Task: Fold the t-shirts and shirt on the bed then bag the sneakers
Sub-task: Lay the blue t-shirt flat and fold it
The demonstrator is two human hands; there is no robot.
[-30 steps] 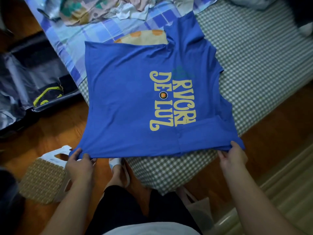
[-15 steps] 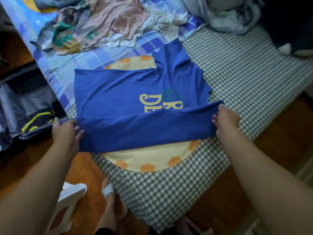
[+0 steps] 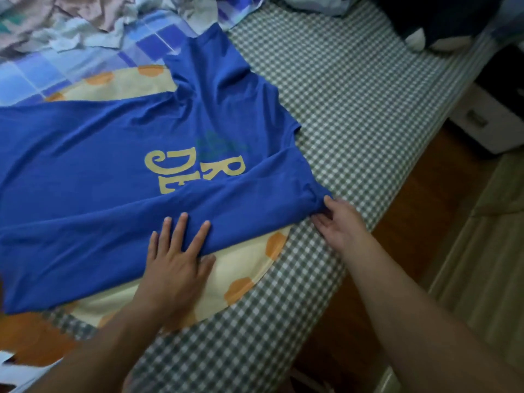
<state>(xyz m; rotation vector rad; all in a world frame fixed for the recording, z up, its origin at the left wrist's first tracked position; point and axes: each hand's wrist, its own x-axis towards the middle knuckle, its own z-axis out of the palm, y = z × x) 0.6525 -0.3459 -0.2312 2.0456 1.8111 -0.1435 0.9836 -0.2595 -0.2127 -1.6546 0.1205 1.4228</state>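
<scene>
Seen from the head camera only: blue t-shirt (image 3: 93,154) spread flat on the bed (image 3: 354,89), lower edge folded up over the yellow lettering so that only "DE" and "R" show; partly lying on a round pale-yellow cushion (image 3: 246,268) with orange spots along its rim; left hand (image 3: 175,259) flat on the folded edge, fingers straight and spread, pressing the cloth down; right hand (image 3: 338,222) at the right-hand corner of the fold, thumb and fingertips pinching the blue fabric; green-and-white checked sheet under everything, blue patchwork cover (image 3: 37,69) toward the far left; crumpled pile of clothes (image 3: 71,26) beyond the t-shirt at the top edge; dark bundle (image 3: 442,21) at the top right corner of the bed; wooden floor (image 3: 442,177) beside the bed on the right.
</scene>
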